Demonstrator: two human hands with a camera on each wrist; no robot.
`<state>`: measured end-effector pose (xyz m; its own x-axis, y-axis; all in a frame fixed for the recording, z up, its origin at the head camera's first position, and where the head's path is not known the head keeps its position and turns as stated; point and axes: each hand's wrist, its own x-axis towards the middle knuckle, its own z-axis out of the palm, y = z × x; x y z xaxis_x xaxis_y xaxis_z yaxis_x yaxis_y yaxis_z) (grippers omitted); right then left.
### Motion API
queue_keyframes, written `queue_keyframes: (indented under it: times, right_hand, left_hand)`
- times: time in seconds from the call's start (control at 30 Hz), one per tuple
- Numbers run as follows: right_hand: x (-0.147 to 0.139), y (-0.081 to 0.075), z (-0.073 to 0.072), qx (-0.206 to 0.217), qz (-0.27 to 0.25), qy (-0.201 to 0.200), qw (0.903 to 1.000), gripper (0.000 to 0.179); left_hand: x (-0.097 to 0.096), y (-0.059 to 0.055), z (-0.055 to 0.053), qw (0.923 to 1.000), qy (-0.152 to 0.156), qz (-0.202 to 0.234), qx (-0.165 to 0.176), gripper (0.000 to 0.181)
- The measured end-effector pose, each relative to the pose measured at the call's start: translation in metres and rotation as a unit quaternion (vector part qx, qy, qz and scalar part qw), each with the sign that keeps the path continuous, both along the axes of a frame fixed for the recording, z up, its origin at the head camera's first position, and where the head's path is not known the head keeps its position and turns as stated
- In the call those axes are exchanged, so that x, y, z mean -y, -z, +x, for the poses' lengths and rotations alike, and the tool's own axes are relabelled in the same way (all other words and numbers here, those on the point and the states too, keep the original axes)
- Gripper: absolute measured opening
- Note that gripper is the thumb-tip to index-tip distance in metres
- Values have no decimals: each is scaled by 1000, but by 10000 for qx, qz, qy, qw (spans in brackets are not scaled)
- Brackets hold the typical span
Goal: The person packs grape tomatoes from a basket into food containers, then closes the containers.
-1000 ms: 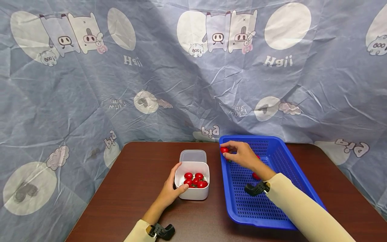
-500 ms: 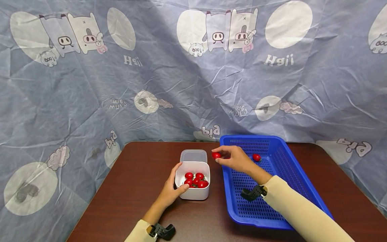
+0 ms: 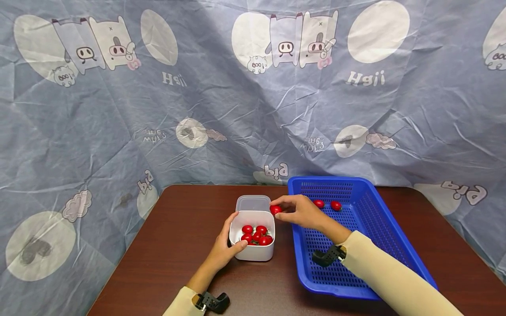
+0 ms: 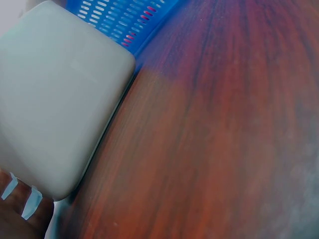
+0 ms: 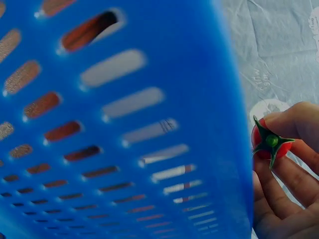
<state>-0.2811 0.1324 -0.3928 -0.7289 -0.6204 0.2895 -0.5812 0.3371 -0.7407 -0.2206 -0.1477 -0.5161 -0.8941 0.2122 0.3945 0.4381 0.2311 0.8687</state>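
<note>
In the head view my left hand (image 3: 222, 248) holds a small white plastic box (image 3: 254, 253), fingers along its left side and thumb over the front rim. Several red cherry tomatoes (image 3: 257, 236) lie inside. My right hand (image 3: 303, 212) pinches another cherry tomato (image 3: 275, 210) between thumb and fingers, just beyond the box's far right corner. Its green star-shaped stem end (image 5: 271, 140) faces the camera in the right wrist view. The box's pale wall (image 4: 60, 94) fills the left of the left wrist view, with fingers (image 4: 30, 211) at its lower edge.
A blue perforated basket (image 3: 300, 267) stands on the right under my right forearm, with two cherry tomatoes (image 3: 336, 206) visible near its far end. Behind the box lies a translucent lid (image 3: 253, 202). A printed grey-blue cloth (image 3: 221, 101) hangs behind the brown table (image 3: 166, 245).
My right hand has carried the cherry tomato left from the basket's far left corner, over the rim, toward the white box. My left hand and the box have stayed put.
</note>
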Motion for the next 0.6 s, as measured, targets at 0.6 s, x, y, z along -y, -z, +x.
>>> queue_keyframes:
  times: [0.6]
  right_hand:
    - [18, 3, 8, 535, -313, -795, 9949, 34]
  left_hand:
    - [0, -1, 0, 10000, 7, -18, 14, 81]
